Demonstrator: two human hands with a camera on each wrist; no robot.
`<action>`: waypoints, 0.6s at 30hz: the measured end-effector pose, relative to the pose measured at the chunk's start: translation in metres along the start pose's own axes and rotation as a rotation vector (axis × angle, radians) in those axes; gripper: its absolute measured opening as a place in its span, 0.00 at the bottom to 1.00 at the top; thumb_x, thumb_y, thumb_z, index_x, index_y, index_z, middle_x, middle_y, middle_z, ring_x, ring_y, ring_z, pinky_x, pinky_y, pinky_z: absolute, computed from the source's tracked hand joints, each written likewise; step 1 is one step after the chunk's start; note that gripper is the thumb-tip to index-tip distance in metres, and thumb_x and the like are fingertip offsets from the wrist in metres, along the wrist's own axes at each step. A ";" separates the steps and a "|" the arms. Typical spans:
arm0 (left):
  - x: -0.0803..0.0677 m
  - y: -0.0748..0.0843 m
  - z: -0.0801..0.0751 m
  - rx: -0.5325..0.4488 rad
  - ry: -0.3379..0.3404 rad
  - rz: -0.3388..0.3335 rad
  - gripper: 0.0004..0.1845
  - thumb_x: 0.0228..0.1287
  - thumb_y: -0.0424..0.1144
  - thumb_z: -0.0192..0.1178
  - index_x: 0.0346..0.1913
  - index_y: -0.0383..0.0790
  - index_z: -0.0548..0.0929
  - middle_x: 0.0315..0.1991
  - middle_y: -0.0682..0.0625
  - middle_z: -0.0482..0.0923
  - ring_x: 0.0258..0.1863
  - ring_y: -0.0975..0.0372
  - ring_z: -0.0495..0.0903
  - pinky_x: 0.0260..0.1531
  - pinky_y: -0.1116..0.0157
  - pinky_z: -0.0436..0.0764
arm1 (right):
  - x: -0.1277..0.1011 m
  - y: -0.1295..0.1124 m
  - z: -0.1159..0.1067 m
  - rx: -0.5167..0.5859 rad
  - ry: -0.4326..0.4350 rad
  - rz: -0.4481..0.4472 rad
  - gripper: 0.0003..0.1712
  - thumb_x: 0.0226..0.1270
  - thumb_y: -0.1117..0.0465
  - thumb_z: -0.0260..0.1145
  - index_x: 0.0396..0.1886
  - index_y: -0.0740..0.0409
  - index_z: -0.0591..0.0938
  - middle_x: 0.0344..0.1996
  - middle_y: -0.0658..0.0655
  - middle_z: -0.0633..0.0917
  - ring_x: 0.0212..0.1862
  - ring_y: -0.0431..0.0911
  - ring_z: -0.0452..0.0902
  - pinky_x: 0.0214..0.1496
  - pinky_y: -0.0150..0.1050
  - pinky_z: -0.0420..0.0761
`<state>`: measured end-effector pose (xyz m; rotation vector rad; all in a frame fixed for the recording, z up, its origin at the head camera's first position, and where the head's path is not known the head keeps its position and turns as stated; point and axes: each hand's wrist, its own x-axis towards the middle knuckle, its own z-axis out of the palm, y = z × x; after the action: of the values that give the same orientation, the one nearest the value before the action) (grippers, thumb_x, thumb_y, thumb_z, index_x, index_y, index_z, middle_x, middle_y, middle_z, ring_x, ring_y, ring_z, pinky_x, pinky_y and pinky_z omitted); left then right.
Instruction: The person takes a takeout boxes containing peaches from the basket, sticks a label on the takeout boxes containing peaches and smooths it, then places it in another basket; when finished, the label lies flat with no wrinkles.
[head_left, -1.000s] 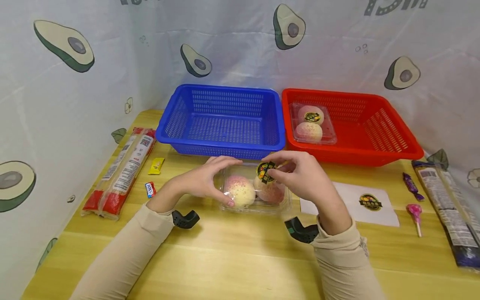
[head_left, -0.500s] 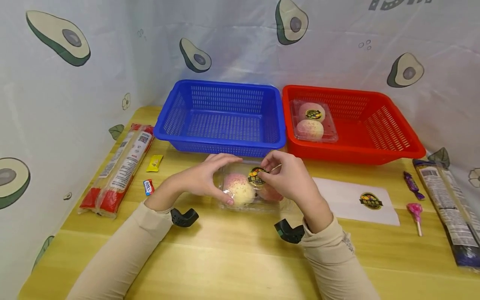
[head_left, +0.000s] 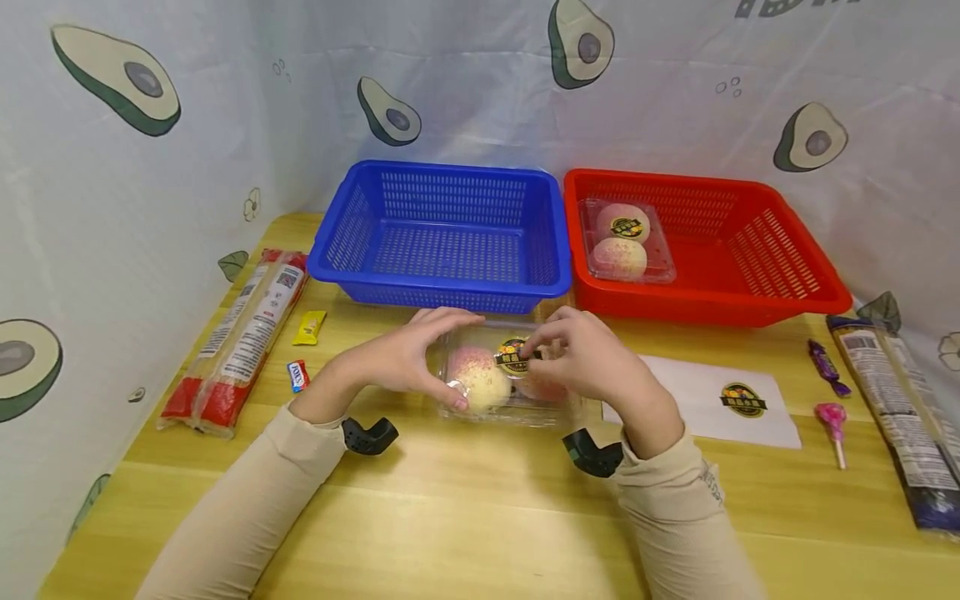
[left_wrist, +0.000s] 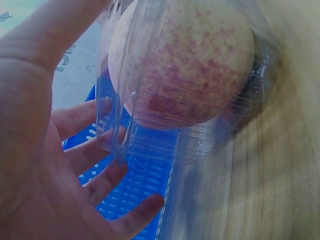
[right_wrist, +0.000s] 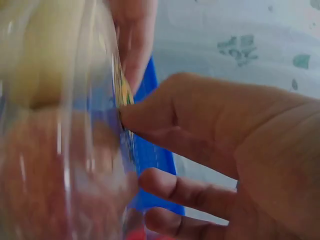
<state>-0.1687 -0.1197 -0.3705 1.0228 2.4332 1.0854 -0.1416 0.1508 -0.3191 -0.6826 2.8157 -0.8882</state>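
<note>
A clear plastic box (head_left: 495,329) with two pink-and-yellow peaches (head_left: 480,383) sits on the table in front of the blue basket. My left hand (head_left: 401,358) holds the box at its left end, thumb along the front and fingers at the back. In the left wrist view its fingers (left_wrist: 107,182) reach along the box wall beside a peach (left_wrist: 185,65). A black-and-gold sticker (head_left: 512,357) lies on the lid. My right hand (head_left: 592,358) presses on the sticker's right part, which its fingers cover; the right wrist view shows the thumb (right_wrist: 145,112) against it.
Behind stand a blue basket (head_left: 442,292) and a red basket (head_left: 712,304), the red one holding another stickered peach box (head_left: 660,258). White backing paper (head_left: 690,400) with one sticker lies right. Noodle packs (head_left: 240,342), candies (head_left: 309,327) and a lollipop (head_left: 831,421) line the sides.
My right hand has brought the sticker left and down onto the lid, and its pinch on the sticker's edge has loosened. The left hand keeps its hold on the box.
</note>
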 end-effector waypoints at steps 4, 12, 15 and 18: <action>0.000 0.001 0.000 0.003 -0.004 0.000 0.57 0.43 0.56 0.82 0.77 0.48 0.63 0.75 0.52 0.58 0.72 0.52 0.53 0.67 0.43 0.62 | 0.002 -0.001 0.003 -0.043 0.034 -0.010 0.05 0.60 0.64 0.70 0.32 0.50 0.91 0.37 0.56 0.80 0.44 0.55 0.71 0.43 0.48 0.71; 0.001 0.004 -0.001 0.001 -0.005 -0.001 0.57 0.43 0.55 0.82 0.77 0.47 0.63 0.74 0.51 0.58 0.71 0.52 0.54 0.67 0.42 0.62 | 0.000 0.007 0.000 0.003 -0.007 0.002 0.08 0.58 0.61 0.73 0.37 0.47 0.92 0.44 0.60 0.76 0.51 0.61 0.62 0.45 0.52 0.65; 0.000 0.004 -0.001 0.008 -0.011 -0.017 0.57 0.43 0.56 0.82 0.77 0.49 0.63 0.74 0.53 0.58 0.71 0.53 0.54 0.67 0.43 0.62 | 0.001 0.017 -0.001 0.052 -0.032 0.004 0.09 0.61 0.60 0.72 0.41 0.48 0.92 0.49 0.64 0.75 0.55 0.63 0.59 0.49 0.56 0.64; 0.000 0.002 0.000 0.010 -0.016 -0.019 0.58 0.43 0.56 0.82 0.77 0.49 0.62 0.75 0.53 0.58 0.71 0.53 0.53 0.67 0.43 0.62 | 0.003 0.029 0.001 0.141 -0.109 -0.013 0.13 0.64 0.57 0.72 0.48 0.45 0.91 0.62 0.66 0.70 0.64 0.66 0.53 0.59 0.64 0.62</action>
<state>-0.1672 -0.1185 -0.3689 1.0054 2.4334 1.0564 -0.1555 0.1700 -0.3364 -0.7075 2.6271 -1.0075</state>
